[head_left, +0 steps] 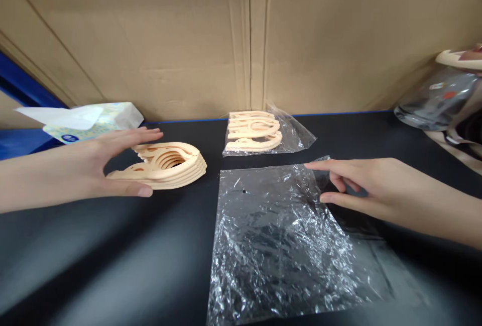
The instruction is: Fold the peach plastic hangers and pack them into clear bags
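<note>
My left hand point(109, 163) is spread, thumb and fingers apart, around the near and far sides of a stack of cream plastic pieces point(188, 170) that look like folding clothes hangers. Whether it touches the stack I cannot tell. My right hand point(361, 185) has its index finger stretched out onto the top right corner of a clear plastic bag point(278, 245). Its thumb lies apart from the index finger, near the bag's right side. The bag lies flat and crinkled on the black table. Behind it sits another clear bag point(295, 135) with similar cream hangers point(254, 130) inside.
A tissue pack point(120, 115) with a tissue sticking out stands at the back left. A clear plastic container point(433, 100) and a strap lie at the right edge. Cardboard point(169, 39) walls off the back of the black table point(113, 255).
</note>
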`<move>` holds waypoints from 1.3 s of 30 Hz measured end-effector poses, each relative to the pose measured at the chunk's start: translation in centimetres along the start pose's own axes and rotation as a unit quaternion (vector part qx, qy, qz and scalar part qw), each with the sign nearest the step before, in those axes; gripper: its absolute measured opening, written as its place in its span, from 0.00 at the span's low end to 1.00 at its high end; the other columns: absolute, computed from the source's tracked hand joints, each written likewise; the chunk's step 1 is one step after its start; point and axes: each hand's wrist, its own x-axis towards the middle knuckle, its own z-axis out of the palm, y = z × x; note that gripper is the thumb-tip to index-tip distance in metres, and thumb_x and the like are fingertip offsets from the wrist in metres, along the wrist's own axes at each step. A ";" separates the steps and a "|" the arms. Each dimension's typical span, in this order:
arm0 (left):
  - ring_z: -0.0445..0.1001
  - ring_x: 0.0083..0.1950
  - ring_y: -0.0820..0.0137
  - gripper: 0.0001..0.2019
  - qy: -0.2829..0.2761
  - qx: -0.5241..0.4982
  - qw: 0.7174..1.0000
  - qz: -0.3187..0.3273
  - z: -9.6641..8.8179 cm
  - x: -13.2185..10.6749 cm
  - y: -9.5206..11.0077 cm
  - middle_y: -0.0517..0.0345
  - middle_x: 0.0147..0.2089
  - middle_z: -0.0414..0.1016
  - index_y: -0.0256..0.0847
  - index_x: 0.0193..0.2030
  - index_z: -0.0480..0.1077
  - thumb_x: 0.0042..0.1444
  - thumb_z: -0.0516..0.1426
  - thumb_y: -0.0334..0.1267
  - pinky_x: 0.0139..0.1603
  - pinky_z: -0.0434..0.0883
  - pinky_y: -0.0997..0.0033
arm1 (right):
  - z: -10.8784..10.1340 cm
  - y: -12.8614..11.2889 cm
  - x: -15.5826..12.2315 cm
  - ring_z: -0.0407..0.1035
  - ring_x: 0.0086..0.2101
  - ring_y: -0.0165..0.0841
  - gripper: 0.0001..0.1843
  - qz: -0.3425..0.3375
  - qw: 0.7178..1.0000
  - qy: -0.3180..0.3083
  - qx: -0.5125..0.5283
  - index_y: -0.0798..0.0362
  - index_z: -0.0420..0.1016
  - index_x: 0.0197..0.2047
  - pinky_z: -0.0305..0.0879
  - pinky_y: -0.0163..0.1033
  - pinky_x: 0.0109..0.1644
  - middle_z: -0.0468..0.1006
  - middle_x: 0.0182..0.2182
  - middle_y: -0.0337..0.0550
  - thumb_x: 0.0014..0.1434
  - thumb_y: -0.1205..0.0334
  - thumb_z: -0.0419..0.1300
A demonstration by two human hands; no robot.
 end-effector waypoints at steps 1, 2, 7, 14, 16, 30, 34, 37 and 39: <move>0.75 0.59 0.41 0.56 -0.012 -0.007 1.000 -0.013 -0.1 0.2 0.3 0.47 0.63 0.74 0.40 0.64 0.69 0.36 0.56 0.81 0.57 0.70 0.35 | 0.0 -0.1 0.0 0.68 0.22 0.31 0.27 -0.008 1.000 0.006 -0.001 0.47 0.73 0.62 0.60 0.36 0.26 0.73 0.26 0.37 0.66 0.42 0.56; 0.75 0.58 0.42 0.55 -0.023 -0.014 0.999 -0.024 -0.2 0.3 0.6 0.47 0.62 0.75 0.39 0.63 0.70 0.36 0.56 0.81 0.57 0.70 0.36 | 0.0 -0.2 0.0 0.69 0.23 0.31 0.26 -0.014 1.000 0.010 -0.002 0.47 0.74 0.61 0.61 0.36 0.27 0.74 0.26 0.37 0.66 0.43 0.56; 0.77 0.56 0.47 0.51 -0.055 -0.046 0.996 -0.060 -0.4 0.9 1.0 0.52 0.57 0.78 0.42 0.57 0.73 0.34 0.58 0.80 0.58 0.70 0.40 | 0.0 -0.1 -0.1 0.72 0.25 0.32 0.23 -0.033 0.999 0.024 -0.004 0.48 0.75 0.59 0.63 0.37 0.28 0.76 0.29 0.38 0.67 0.45 0.56; 0.77 0.53 0.50 0.53 -0.060 -0.042 0.995 -0.064 -0.8 1.0 0.0 0.54 0.58 0.77 0.44 0.60 0.70 0.33 0.59 0.80 0.55 0.73 0.50 | 0.2 0.1 0.0 0.72 0.26 0.34 0.21 -0.039 0.999 0.033 -0.010 0.46 0.76 0.56 0.64 0.38 0.29 0.76 0.29 0.38 0.67 0.46 0.55; 0.78 0.49 0.52 0.56 -0.040 -0.041 0.995 -0.077 -1.1 0.9 0.6 0.55 0.54 0.79 0.45 0.59 0.70 0.29 0.57 0.83 0.50 0.74 0.54 | 0.2 0.1 0.0 0.72 0.27 0.34 0.20 -0.035 0.998 0.040 -0.013 0.45 0.76 0.56 0.64 0.38 0.29 0.76 0.29 0.37 0.67 0.46 0.55; 0.74 0.48 0.54 0.30 0.206 -0.024 0.956 0.209 3.6 -2.0 13.4 0.49 0.51 0.73 0.46 0.61 0.59 0.61 0.55 0.63 0.46 0.74 0.54 | 1.4 -2.9 0.5 0.70 0.32 0.31 0.19 0.054 0.951 0.078 0.293 0.44 0.76 0.54 0.66 0.36 0.32 0.78 0.35 0.39 0.65 0.44 0.59; 0.74 0.49 0.54 0.32 0.216 -0.074 0.948 0.223 4.9 -2.6 14.9 0.46 0.51 0.73 0.42 0.62 0.59 0.61 0.56 0.62 0.50 0.73 0.53 | 0.8 -4.0 0.3 0.70 0.33 0.33 0.18 0.079 0.920 0.024 0.384 0.46 0.81 0.44 0.63 0.37 0.33 0.79 0.33 0.41 0.65 0.43 0.57; 0.75 0.49 0.55 0.33 0.211 -0.082 0.947 0.227 5.3 -2.5 15.0 0.46 0.51 0.74 0.38 0.61 0.60 0.60 0.58 0.61 0.50 0.74 0.55 | 0.3 -4.4 0.2 0.66 0.29 0.32 0.18 0.081 0.903 0.006 0.423 0.48 0.80 0.37 0.60 0.36 0.32 0.76 0.28 0.40 0.64 0.44 0.59; 0.75 0.50 0.56 0.35 0.203 -0.083 0.946 0.238 5.4 -2.5 15.1 0.45 0.51 0.74 0.36 0.62 0.61 0.59 0.59 0.61 0.50 0.74 0.57 | 0.3 -4.6 0.2 0.64 0.29 0.31 0.17 0.093 0.891 -0.010 0.444 0.49 0.80 0.36 0.58 0.36 0.31 0.74 0.27 0.39 0.62 0.44 0.62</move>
